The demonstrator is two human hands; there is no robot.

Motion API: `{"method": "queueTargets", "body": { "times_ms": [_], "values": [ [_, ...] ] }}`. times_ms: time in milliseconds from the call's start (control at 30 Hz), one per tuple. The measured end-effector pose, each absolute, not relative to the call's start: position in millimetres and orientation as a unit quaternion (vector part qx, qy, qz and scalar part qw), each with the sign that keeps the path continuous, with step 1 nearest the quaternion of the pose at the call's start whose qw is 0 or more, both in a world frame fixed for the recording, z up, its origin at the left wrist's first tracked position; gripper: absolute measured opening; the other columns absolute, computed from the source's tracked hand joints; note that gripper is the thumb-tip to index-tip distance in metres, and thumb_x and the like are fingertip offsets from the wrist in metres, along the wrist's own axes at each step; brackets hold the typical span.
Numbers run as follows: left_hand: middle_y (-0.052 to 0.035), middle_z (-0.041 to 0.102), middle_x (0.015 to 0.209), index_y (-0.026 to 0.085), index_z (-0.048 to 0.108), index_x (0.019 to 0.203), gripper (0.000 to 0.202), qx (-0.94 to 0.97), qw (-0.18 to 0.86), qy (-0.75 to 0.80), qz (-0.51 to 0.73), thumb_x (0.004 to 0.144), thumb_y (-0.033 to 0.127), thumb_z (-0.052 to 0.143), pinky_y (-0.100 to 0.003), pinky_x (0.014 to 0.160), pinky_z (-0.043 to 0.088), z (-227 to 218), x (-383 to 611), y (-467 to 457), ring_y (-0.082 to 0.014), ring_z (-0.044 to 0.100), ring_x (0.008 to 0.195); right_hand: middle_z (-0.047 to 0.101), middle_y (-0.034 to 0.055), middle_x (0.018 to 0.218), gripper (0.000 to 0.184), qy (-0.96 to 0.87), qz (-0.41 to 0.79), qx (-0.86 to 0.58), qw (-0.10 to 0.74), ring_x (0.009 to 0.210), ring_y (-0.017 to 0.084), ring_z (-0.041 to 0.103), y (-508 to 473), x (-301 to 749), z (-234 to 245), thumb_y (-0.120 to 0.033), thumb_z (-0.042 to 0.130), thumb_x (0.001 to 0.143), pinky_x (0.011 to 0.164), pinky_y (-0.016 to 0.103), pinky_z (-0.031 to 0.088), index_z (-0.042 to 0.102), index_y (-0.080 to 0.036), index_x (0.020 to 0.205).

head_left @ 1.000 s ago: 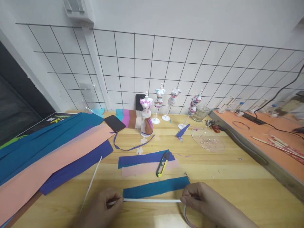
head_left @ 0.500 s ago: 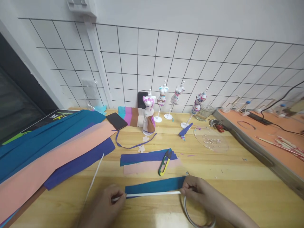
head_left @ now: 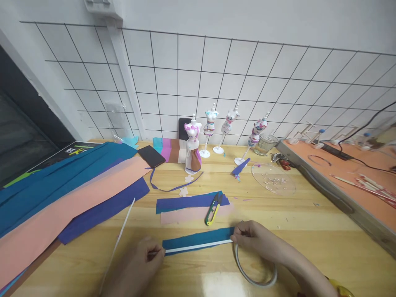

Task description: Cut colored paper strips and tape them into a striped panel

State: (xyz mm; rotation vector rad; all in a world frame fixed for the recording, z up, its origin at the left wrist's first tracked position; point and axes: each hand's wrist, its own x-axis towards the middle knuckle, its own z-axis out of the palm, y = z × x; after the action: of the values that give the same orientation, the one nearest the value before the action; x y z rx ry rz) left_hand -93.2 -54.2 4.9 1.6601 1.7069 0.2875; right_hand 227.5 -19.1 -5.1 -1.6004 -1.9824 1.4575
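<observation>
A person's two hands hold a narrow, flat white strip of tape-like material (head_left: 201, 246) stretched nearly straight between them, above or on a teal rectangular piece of cloth (head_left: 188, 240) at the near part of a pale wooden table (head_left: 185, 274). The left hand (head_left: 140, 262), slightly blurred, pinches the strip between thumb and finger near the cloth's left end; the right hand (head_left: 255, 239) pinches it near the right end, covering that corner of the cloth. Beyond the right fingertips, the strip's slack curls into a loose loop.

If either pinch loosened, the strip could probably go slack and slide off line. Uneven pull might skew or wrinkle the thin cloth, which nothing visible weights down. The dangling loop could twist or snag under the right forearm, dragging the strip sideways.
</observation>
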Motion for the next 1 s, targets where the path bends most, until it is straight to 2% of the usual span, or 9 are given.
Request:
{"method": "queueTargets", "body": {
  "times_ms": [200, 367, 567, 767, 1000],
  "values": [
    [0.0010, 0.060, 0.072, 0.021, 0.057, 0.065, 0.028, 0.638, 0.392, 0.652, 0.118, 0.082, 0.036, 0.041, -0.027, 0.067, 0.039, 7, -95, -55, -0.0183, 0.059, 0.075, 0.035, -0.0060, 0.061, 0.030, -0.685, 0.483, -0.539, 0.082, 0.058, 0.009, 0.032, -18, 226, -4, -0.042, 0.050, 0.085, 0.051, 0.021, 0.026, 0.049, -0.018, 0.067],
    [0.0015, 0.057, 0.069, 0.020, 0.055, 0.062, 0.025, 0.638, 0.373, 0.665, 0.107, 0.080, 0.031, 0.041, -0.027, 0.064, 0.038, 8, -96, -57, -0.0174, 0.057, 0.071, 0.038, -0.0060, 0.060, 0.025, -0.699, 0.452, -0.549, 0.075, 0.057, 0.009, 0.034, -19, 222, -3, -0.034, 0.050, 0.085, 0.051, 0.021, 0.027, 0.050, -0.018, 0.066],
    [0.0021, 0.056, 0.064, 0.021, 0.049, 0.060, 0.022, 0.645, 0.341, 0.675, 0.107, 0.078, 0.028, 0.040, -0.026, 0.059, 0.034, 6, -94, -58, -0.0162, 0.053, 0.065, 0.048, -0.0045, 0.062, 0.021, -0.715, 0.419, -0.557, 0.056, 0.059, 0.011, 0.042, -20, 218, 2, -0.030, 0.050, 0.085, 0.054, 0.021, 0.031, 0.055, -0.018, 0.068],
    [0.0016, 0.057, 0.069, 0.022, 0.047, 0.063, 0.020, 0.648, 0.369, 0.660, 0.091, 0.079, 0.028, 0.038, -0.025, 0.062, 0.037, 5, -96, -59, -0.0170, 0.054, 0.070, 0.053, -0.0029, 0.064, 0.021, -0.720, 0.396, -0.567, 0.048, 0.061, 0.012, 0.047, -20, 215, 2, -0.029, 0.048, 0.085, 0.056, 0.022, 0.033, 0.054, -0.019, 0.067],
    [0.0016, 0.058, 0.071, 0.023, 0.051, 0.065, 0.025, 0.642, 0.361, 0.669, 0.097, 0.082, 0.035, 0.039, -0.025, 0.065, 0.040, 1, -99, -65, -0.0169, 0.058, 0.072, 0.055, -0.0021, 0.063, 0.021, -0.702, 0.376, -0.603, 0.055, 0.062, 0.014, 0.050, -25, 210, 1, -0.029, 0.046, 0.084, 0.056, 0.023, 0.034, 0.050, -0.020, 0.066]
  ]
}}
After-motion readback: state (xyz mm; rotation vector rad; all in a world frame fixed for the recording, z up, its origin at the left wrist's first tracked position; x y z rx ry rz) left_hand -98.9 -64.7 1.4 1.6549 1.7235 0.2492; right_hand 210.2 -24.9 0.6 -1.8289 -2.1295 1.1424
